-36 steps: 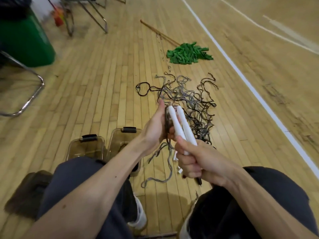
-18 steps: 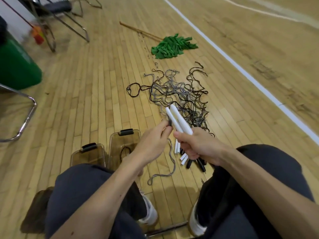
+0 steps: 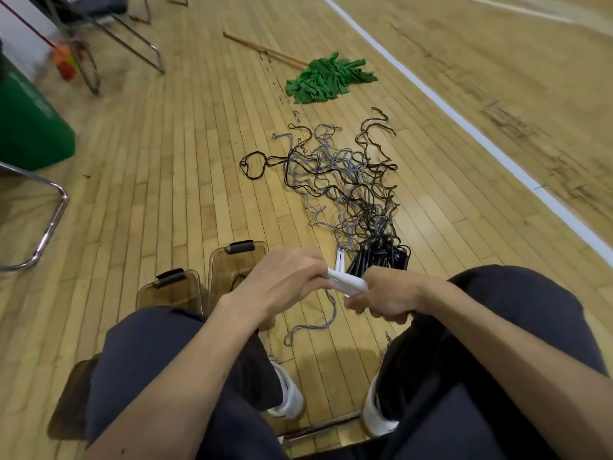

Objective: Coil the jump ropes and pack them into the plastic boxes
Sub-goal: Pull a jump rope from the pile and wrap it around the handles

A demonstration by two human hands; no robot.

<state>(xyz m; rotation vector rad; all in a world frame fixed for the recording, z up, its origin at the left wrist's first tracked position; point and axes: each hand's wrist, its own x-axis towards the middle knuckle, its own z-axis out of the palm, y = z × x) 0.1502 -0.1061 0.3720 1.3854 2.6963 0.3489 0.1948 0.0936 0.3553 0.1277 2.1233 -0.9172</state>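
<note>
And there we had it: both hands met low between the knees, with a pair of white handles (image 3: pixel 348 284) lying side by side and level between them. The left hand (image 3: pixel 285 283) had its fingers curled over the handles' left end. The right hand (image 3: pixel 388 293) was closed round the right end, knuckles up. From under the handles a thin grey cord (image 3: pixel 328 318) dropped in a wavy, kinked loop to the wooden floor (image 3: pixel 166 180). We could not tell how much cord sat inside either palm.

Just beyond the hands lay a loose tangle of ropes (image 3: pixel 345 180), grey and dark brown strands crossing one another and fanning out far across the boards. Their black handles (image 3: pixel 378 257) were bunched at the near end, and a second white pair (image 3: pixel 340 260) poked up just beside that bunch.

Left of the hands stood two translucent brown plastic boxes with black clips, the near box (image 3: pixel 172 292) and the far box (image 3: pixel 229 270) just beside each other. Both were partly hidden by the left forearm and knee. Far off lay a green mop (image 3: pixel 326 81), and a green bin (image 3: pixel 30 127) stood at the far left.
</note>
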